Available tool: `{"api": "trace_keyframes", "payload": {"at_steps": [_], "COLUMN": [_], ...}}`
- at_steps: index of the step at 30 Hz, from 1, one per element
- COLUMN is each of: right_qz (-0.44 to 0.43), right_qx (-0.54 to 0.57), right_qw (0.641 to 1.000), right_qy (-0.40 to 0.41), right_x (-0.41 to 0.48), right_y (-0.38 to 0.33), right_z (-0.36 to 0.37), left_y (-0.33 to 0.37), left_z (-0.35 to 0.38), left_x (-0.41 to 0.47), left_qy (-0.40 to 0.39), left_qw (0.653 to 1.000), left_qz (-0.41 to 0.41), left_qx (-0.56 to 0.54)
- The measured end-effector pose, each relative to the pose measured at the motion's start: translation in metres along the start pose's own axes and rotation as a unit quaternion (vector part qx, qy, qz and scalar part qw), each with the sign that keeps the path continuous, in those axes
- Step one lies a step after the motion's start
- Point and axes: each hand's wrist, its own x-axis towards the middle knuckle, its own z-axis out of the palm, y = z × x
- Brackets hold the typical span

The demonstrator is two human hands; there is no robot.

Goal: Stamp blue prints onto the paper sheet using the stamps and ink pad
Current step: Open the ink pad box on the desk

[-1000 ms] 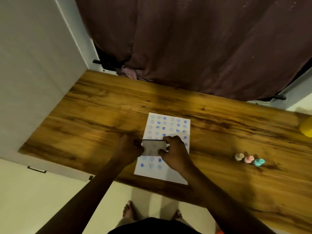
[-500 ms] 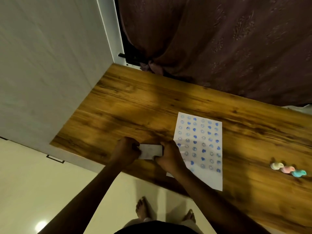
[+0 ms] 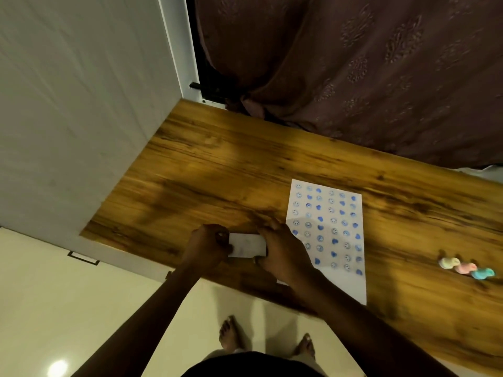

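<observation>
While the left hand [image 3: 206, 246] and the right hand [image 3: 283, 254] each pinch one short end of a flat white case, most likely the ink pad [image 3: 246, 245], their fingers curl round it at lower centre of the frame, close to the near edge of the counter [image 3: 217, 172]. I cannot tell whether the case rests on the wood or whether its lid is on.

The paper sheet [image 3: 329, 235] lies just right of the hands, with rows of blue faces and hearts over most of it and a bare strip at the bottom. The yellow stamp [image 3: 449, 263], pink stamp [image 3: 466, 268] and teal stamp [image 3: 482, 273] sit in a row at far right, well apart from the pad.

The nearest risk is the edge. If one pinch slips, or the lid comes free with a jerk, the case could drop to the floor [image 3: 81, 308] beside the bare feet. Inked fingertips would then mark the paper. The right forearm also crosses the sheet's lower left corner, so a sideways pull could drag it or smear any print that is wet.
</observation>
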Motion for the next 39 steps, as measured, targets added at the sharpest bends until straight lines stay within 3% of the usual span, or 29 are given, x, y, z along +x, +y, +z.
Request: {"api": "trace_keyframes", "payload": {"at_steps": [5,13,24,32,39], "right_qz": [-0.041,-0.131,-0.136,-0.146,-0.122], "right_qx": [-0.009,0.008,0.064,0.060,0.088], "right_qw": [0.998,0.990,0.975,0.983,0.985], "right_qy": [-0.055,-0.046,-0.164,-0.091,-0.079], "right_x": [0.012,0.004,0.024,0.044,0.057], "right_y": [0.001,0.014,0.023,0.021,0.029], "right_z": [-0.003,-0.019,-0.053,-0.050,-0.038], "left_y": [0.000,0.005,0.009,0.004,0.001], "left_z": [0.008,0.013,0.009,0.011,0.013], "left_x": [-0.011,-0.015,-0.017,-0.015,-0.012], "left_qy": [0.001,0.010,0.023,0.013,0.009], "left_qw": [1.000,1.000,0.998,0.998,0.998], "left_qz": [0.022,0.021,0.050,0.054,0.057], "left_qx": [-0.009,0.013,0.032,0.014,0.014]}}
